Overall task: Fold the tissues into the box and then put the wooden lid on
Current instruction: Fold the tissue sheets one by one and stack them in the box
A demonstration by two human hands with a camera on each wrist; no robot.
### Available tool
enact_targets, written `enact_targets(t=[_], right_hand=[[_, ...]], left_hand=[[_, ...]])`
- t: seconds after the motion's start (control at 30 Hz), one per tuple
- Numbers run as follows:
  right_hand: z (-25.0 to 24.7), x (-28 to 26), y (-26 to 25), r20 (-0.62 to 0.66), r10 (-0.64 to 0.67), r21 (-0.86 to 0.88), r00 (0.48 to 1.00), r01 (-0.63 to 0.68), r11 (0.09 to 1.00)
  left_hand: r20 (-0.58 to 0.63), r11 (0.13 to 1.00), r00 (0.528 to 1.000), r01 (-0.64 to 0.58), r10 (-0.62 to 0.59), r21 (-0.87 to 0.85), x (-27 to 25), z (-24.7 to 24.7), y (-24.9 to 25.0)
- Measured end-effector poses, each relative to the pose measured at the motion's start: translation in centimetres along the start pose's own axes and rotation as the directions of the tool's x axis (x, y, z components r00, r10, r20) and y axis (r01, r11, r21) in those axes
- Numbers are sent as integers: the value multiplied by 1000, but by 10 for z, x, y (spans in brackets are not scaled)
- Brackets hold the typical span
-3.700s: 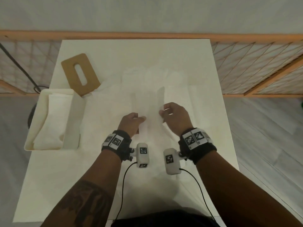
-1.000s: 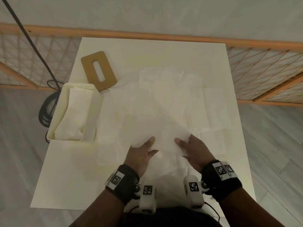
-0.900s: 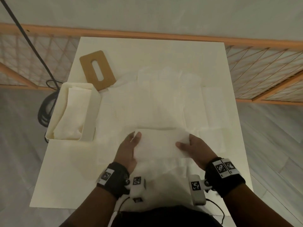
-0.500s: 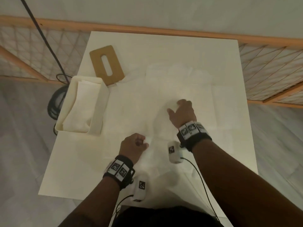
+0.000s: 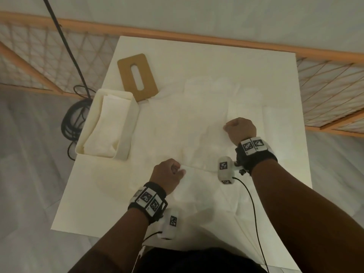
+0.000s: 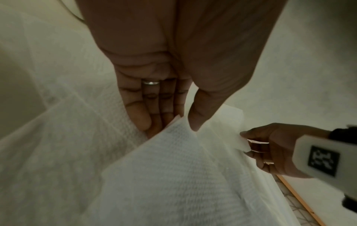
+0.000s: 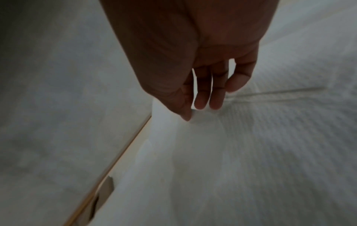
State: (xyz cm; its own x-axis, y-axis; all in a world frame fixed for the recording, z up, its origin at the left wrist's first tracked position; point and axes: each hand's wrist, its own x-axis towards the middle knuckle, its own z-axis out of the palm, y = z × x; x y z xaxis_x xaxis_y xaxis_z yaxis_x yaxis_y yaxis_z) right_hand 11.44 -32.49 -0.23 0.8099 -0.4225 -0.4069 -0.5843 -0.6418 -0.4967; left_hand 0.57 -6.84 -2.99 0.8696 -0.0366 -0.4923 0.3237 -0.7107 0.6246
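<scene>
Since half a second ago my right hand [image 5: 241,130] has swung out to the right and farther up the table [image 5: 226,54], while my left hand [image 5: 167,174] has hardly shifted. Both now pinch the same tissue [image 6: 173,160]: the left thumb and curled fingers [image 6: 139,119] nip one corner, the right thumb and forefinger nip the far one, the other right fingers hanging loose. The sheet sags between them over the other tissues spread across the table.

I judge this to be the folding step, one sheet taken up at two corners. The box [image 5: 122,134] stands at the left edge with folded tissue already inside; the lid [image 5: 146,77] lies flat just beyond it, not yet on. Next I would bring the corners together to halve the sheet, press the crease, then carry it left into the box. The paper is thin and limp, so an uneven pull could tear it or drag up the sheets beneath.

White on white, the sheet edges are hard to trace from above, and I cannot count the loose tissues. My right wrist's view is blurred, and my forefinger there is hidden behind the paper.
</scene>
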Motion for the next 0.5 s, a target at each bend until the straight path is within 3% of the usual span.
enact_targets(t=[0.1, 0.2, 0.3, 0.4, 0.5], right_hand=[[-8, -8, -8, -17, -41, 29, 999, 41, 999], [-25, -18, -9, -64, -78, 235, 995, 91, 968], [-44, -34, -3, -115, -196, 437, 974, 227, 870], [-67, -47, 0, 83, -379, 617, 922, 251, 746], [-90, -58, -5, 346, -544, 766, 764, 104, 634]], left_hand=[[27, 999, 999, 21, -22, 38, 4, -6, 5], [-30, 987, 999, -22, 27, 157, 6, -20, 17], [-135, 984, 981, -126, 143, 124, 11, -38, 42], [-130, 960, 956, -273, 264, -55, 25, -57, 74], [100, 872, 935, -274, 340, -406, 44, -72, 105]])
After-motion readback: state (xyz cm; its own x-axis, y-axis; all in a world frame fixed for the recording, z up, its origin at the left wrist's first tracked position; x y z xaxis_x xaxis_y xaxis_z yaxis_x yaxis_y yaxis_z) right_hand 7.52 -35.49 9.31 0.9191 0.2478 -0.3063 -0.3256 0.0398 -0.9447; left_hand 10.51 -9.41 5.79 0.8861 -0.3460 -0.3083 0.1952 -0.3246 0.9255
